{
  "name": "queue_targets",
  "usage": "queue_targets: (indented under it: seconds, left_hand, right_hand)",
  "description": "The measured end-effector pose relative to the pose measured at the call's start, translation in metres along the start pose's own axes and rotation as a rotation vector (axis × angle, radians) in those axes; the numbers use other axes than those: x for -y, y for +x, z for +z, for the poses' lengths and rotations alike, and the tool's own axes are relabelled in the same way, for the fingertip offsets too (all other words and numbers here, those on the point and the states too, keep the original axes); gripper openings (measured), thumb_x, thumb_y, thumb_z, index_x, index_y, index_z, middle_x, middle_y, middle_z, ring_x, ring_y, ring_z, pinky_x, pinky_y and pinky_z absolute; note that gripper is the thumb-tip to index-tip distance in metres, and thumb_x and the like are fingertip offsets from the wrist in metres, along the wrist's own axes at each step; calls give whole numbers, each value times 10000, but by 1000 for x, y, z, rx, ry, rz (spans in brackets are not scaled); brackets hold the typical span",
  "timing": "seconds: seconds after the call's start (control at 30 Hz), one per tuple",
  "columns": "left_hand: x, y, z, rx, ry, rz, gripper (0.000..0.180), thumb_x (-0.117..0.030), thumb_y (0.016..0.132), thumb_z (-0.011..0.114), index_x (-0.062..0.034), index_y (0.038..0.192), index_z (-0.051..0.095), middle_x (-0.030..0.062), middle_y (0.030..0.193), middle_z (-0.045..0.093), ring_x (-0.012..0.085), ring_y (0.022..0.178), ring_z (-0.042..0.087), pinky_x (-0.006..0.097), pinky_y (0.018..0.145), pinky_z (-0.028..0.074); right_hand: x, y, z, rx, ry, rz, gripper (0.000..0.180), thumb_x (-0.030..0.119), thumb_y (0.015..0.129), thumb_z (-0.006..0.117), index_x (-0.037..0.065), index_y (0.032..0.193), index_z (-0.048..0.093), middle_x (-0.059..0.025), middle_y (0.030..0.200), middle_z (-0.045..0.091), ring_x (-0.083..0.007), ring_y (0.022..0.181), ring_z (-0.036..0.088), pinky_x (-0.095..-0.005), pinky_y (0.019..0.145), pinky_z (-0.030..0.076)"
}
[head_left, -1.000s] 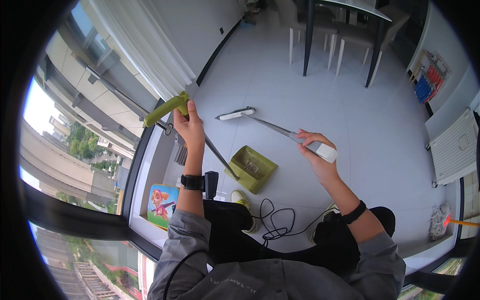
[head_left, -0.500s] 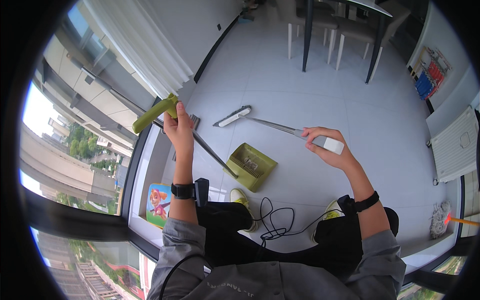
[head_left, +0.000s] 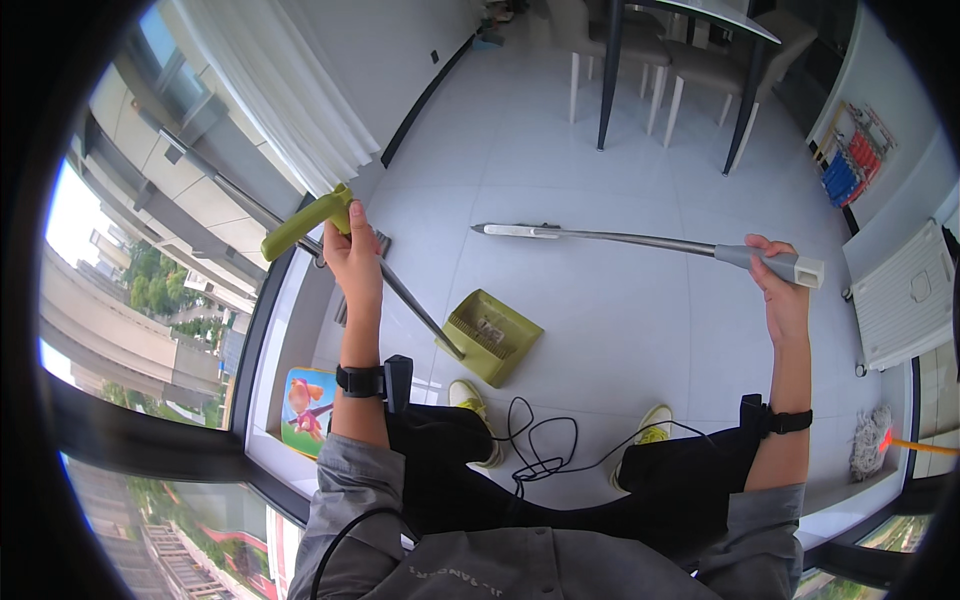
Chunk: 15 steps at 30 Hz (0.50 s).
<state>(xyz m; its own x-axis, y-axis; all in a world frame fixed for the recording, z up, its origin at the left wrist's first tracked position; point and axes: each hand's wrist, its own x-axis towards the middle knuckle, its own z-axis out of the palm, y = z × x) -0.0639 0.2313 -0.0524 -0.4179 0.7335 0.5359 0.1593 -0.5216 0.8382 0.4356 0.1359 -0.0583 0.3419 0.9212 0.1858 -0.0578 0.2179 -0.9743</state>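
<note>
Pale tiled floor (head_left: 620, 350) in a bright rm, head view; white curtain (head_left: 270, 90) ahead of the L hand, big windows on its outer side. Chairs (head_left: 690, 65) well ahead, btwn the two hands' lines but nearer the R hand's side.

L hand (head_left: 357, 265): fingers wrapped tight round the pole (head_left: 412, 308) of a green dustpan (head_left: 488, 368), just under its bent green grip (head_left: 305, 225). Pole slants from that hand down to the pan, which sits on the floor to the R of & a bit nearer the body than the hand. Some greyish debris (head_left: 490, 328) in the pan, exact kind too small to tell.

R hand (head_left: 784, 290): clamped on the grey handle (head_left: 742, 258) of a long floor tool, close to its white end. Tool's thin metal shaft (head_left: 640, 238) runs L from the hand, abt crosswise, to a narrow white head (head_left: 515, 230) w/ dark edging, btwn both hands, beyond the pan. Can't tell if the head touches the floor.

Black cable (head_left: 545, 460) loops on the floor btwn the shoes, nearer the body than either hand. White radiator (head_left: 905, 295) just outside the R hand; stringy mop (head_left: 868, 445) nearer the body on that side.
</note>
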Motion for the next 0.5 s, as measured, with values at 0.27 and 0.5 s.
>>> queue_targets:
  seconds: [0.27, 0.5]
  left_hand:
    - [-8, 5, -5, 9, -12, -8, 256, -281, 951, 573, -26, 962, 548, -44, 612, 413, 31, 498, 367, 208, 452, 332]
    - [-7, 7, -9, 36, 16, -73, 339, -322, 962, 546, 8, 1041, 544, -37, 570, 369, 51, 482, 356, 219, 467, 372]
  right_hand:
    - [-48, -1, 149, 90, 127, 27, 171, -25, 810, 667, 92, 831, 544, -91, 1129, 631, -188, 1098, 522, -302, 915, 411]
    - [-106, -7, 284, 150, 202, 15, 155, -48, 782, 667, 56, 764, 552, -79, 1032, 666, -161, 1021, 573, -287, 851, 456]
